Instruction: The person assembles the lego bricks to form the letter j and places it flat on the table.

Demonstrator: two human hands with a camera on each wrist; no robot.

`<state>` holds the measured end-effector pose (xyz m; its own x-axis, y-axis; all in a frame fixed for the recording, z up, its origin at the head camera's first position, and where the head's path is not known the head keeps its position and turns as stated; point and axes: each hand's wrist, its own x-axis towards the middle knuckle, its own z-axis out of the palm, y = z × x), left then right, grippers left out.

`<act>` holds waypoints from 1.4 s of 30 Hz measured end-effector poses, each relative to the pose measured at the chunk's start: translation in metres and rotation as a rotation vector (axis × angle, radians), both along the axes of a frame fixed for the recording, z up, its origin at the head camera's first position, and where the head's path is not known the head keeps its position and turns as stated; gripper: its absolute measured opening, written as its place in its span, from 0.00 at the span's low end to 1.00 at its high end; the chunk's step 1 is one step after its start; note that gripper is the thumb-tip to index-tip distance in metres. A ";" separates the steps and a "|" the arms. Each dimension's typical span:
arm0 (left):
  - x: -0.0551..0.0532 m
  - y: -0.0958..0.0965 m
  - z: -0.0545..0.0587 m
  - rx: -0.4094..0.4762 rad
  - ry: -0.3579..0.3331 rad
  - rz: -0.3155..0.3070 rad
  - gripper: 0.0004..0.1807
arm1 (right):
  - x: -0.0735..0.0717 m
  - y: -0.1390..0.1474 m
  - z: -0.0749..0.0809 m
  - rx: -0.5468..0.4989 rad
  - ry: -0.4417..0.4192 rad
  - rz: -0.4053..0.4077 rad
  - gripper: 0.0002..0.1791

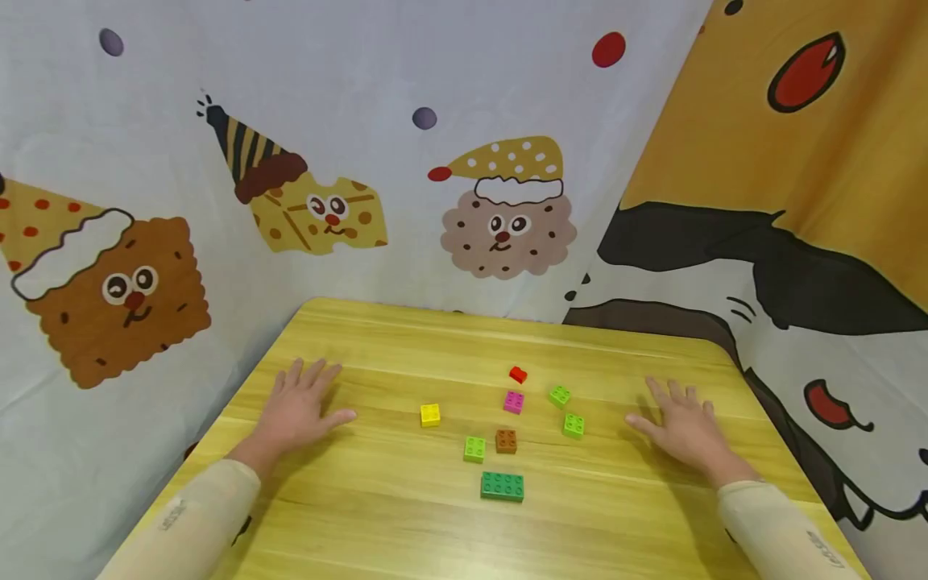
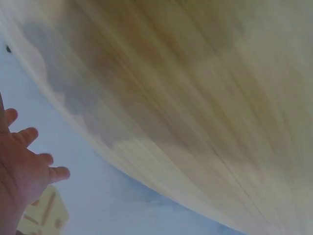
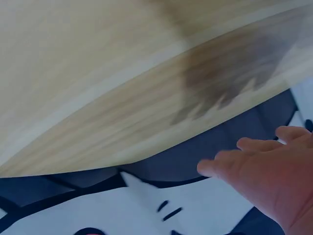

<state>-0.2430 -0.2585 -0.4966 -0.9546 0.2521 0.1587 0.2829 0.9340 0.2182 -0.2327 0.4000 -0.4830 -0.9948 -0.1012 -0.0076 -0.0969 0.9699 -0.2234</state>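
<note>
My left hand [image 1: 296, 411] is spread over the left side of the table, fingers straight and holding nothing. On the right side my right hand [image 1: 685, 427] is likewise spread and holds nothing. Between them lie several toy building bricks. A yellow brick [image 1: 430, 415] is the closest to the left hand. Nearest the right hand are two lime green bricks, one in front [image 1: 573, 425] and one behind [image 1: 559, 395]. In the middle are a red brick [image 1: 518, 374], a magenta brick [image 1: 514, 402], a brown brick [image 1: 506, 441], another lime brick [image 1: 474, 449] and a longer dark green brick [image 1: 503, 486].
The wooden table [image 1: 377, 532] has rounded far corners. Behind it hangs a white curtain [image 1: 348, 80] printed with cartoon snacks, and at the right the cloth shows a large yellow, black and white print [image 1: 819, 234]. Both wrist views show the tabletop [image 2: 195, 98] and cloth.
</note>
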 end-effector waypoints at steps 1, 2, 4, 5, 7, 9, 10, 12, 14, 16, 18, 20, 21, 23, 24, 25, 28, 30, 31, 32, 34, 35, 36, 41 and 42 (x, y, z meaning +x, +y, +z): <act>0.001 0.003 0.000 -0.004 0.008 -0.007 0.51 | 0.000 -0.005 0.001 -0.025 -0.001 0.012 0.55; 0.002 0.007 -0.001 -0.006 0.015 -0.016 0.49 | 0.000 -0.010 0.002 -0.049 -0.001 0.027 0.53; 0.004 0.016 -0.001 -0.009 0.030 -0.037 0.47 | 0.002 -0.021 0.005 -0.099 0.000 0.059 0.49; 0.005 0.021 -0.001 -0.007 0.039 -0.051 0.46 | 0.002 -0.027 0.006 -0.123 -0.004 0.072 0.47; 0.008 0.031 -0.001 0.000 0.045 -0.076 0.43 | 0.004 -0.039 0.007 -0.164 -0.003 0.097 0.42; 0.013 0.042 -0.001 0.013 0.043 -0.099 0.41 | 0.006 -0.051 0.008 -0.185 -0.005 0.122 0.38; 0.015 0.048 -0.001 0.018 0.041 -0.110 0.40 | 0.007 -0.057 0.008 -0.196 -0.009 0.131 0.37; 0.020 0.061 -0.001 0.028 0.034 -0.133 0.38 | 0.008 -0.069 0.007 -0.206 -0.003 0.155 0.34; 0.025 0.074 0.000 0.046 0.025 -0.163 0.37 | 0.008 -0.079 0.006 -0.206 0.006 0.177 0.32; 0.031 0.089 0.002 0.059 0.027 -0.204 0.36 | 0.009 -0.088 0.004 -0.198 0.025 0.205 0.30; 0.039 0.104 0.005 0.075 0.027 -0.252 0.34 | 0.010 -0.094 0.003 -0.193 0.033 0.219 0.29; 0.047 0.118 0.006 0.066 0.041 -0.304 0.33 | 0.010 -0.099 0.001 -0.188 0.036 0.228 0.29; 0.051 0.125 0.007 0.054 0.054 -0.334 0.32 | 0.010 -0.101 0.001 -0.185 0.038 0.230 0.29; 0.058 0.138 0.008 0.030 0.083 -0.401 0.30 | 0.009 -0.103 -0.001 -0.179 0.036 0.228 0.29; 0.061 0.143 0.007 0.010 0.111 -0.439 0.29 | 0.009 -0.103 -0.002 -0.173 0.039 0.228 0.29; 0.064 0.149 0.007 -0.010 0.143 -0.480 0.28 | 0.009 -0.104 -0.002 -0.170 0.041 0.230 0.28; 0.072 0.164 0.007 -0.083 0.258 -0.613 0.25 | 0.008 -0.105 -0.004 -0.155 0.056 0.233 0.27; 0.076 0.174 0.007 -0.141 0.340 -0.705 0.24 | 0.007 -0.107 -0.005 -0.143 0.067 0.227 0.26; 0.079 0.178 0.007 -0.177 0.363 -0.748 0.24 | 0.007 -0.107 -0.005 -0.138 0.073 0.228 0.25; 0.081 0.182 0.009 -0.217 0.374 -0.788 0.25 | 0.007 -0.108 -0.005 -0.133 0.076 0.225 0.24; 0.084 0.190 0.008 -0.277 0.354 -0.852 0.29 | 0.007 -0.110 -0.005 -0.125 0.076 0.218 0.23; 0.084 0.193 0.006 -0.305 0.341 -0.874 0.31 | 0.006 -0.110 -0.005 -0.125 0.074 0.216 0.23; 0.085 0.196 0.006 -0.328 0.306 -0.885 0.34 | 0.006 -0.111 -0.004 -0.128 0.069 0.212 0.23; 0.079 0.204 0.004 -0.382 0.186 -0.838 0.39 | 0.004 -0.117 -0.006 -0.135 0.044 0.198 0.22; 0.075 0.205 0.004 -0.390 0.168 -0.820 0.38 | 0.003 -0.119 -0.007 -0.135 0.042 0.196 0.22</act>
